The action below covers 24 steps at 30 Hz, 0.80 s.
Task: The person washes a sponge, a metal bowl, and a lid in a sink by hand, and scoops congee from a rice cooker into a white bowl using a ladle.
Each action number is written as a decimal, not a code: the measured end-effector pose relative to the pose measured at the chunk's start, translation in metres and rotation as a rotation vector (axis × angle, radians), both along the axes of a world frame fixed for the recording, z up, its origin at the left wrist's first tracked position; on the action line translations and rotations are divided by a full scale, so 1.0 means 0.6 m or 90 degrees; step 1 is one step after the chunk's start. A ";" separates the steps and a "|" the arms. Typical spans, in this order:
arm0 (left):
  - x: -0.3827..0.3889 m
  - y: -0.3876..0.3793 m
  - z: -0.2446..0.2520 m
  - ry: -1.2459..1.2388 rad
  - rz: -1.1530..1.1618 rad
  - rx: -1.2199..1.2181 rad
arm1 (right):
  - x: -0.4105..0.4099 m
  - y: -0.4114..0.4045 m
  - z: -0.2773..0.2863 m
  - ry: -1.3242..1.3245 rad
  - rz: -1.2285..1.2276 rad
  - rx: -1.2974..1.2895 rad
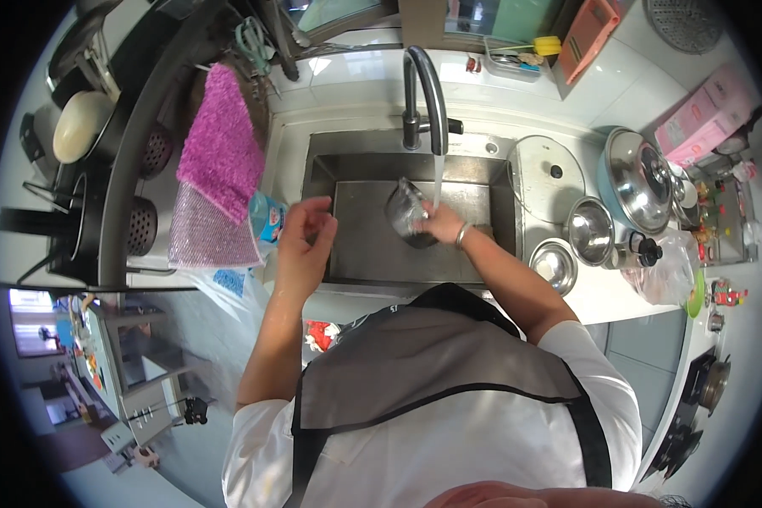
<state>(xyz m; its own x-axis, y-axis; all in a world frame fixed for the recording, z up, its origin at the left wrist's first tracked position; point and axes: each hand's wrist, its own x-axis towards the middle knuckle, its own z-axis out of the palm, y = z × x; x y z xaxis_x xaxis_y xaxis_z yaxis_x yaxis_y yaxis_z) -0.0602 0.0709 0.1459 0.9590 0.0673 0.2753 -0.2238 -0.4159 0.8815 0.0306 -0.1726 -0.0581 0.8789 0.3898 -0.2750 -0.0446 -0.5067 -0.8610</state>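
My right hand point(443, 222), with a bangle at the wrist, reaches into the stainless steel sink point(413, 265). Its fingers grip the rim of a shiny metal bowl point(401, 213), which is tilted and partly blurred. A stream of water point(439, 181) falls from the curved faucet point(441, 95) beside the bowl and onto my right hand. My left hand point(306, 235) is raised over the sink's left edge, fingers loosely bent and thumb apart, with nothing visible in it. Close to it stands a blue plastic container point(268, 217) bearing a label.
Pink and silvery cloths point(222, 146) hang from the black rack point(124, 159) at left. A glass lid point(548, 181), two metal bowls point(554, 265) and a lidded pot point(638, 181) occupy the right counter. Beyond them are a clear plastic bag point(663, 270) and a pink box point(705, 117).
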 end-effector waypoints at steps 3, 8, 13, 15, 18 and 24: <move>0.017 0.018 -0.113 0.183 -0.041 -0.076 | -0.062 -0.003 0.017 -0.139 0.224 -0.241; 0.046 0.015 -0.227 0.360 -0.059 -0.035 | -0.050 -0.021 -0.004 -0.170 0.252 -0.472; 0.053 0.003 -0.294 0.478 -0.113 -0.098 | -0.091 -0.057 0.005 -0.157 0.332 -0.503; 0.059 -0.006 -0.327 0.544 -0.108 -0.101 | -0.090 -0.029 0.005 -0.219 0.398 -0.480; 0.081 -0.035 -0.362 0.663 -0.103 -0.095 | -0.060 -0.046 -0.040 -0.236 0.280 -0.513; 0.098 -0.077 -0.366 0.798 -0.079 -0.157 | -0.090 -0.069 -0.020 -0.323 0.325 -0.372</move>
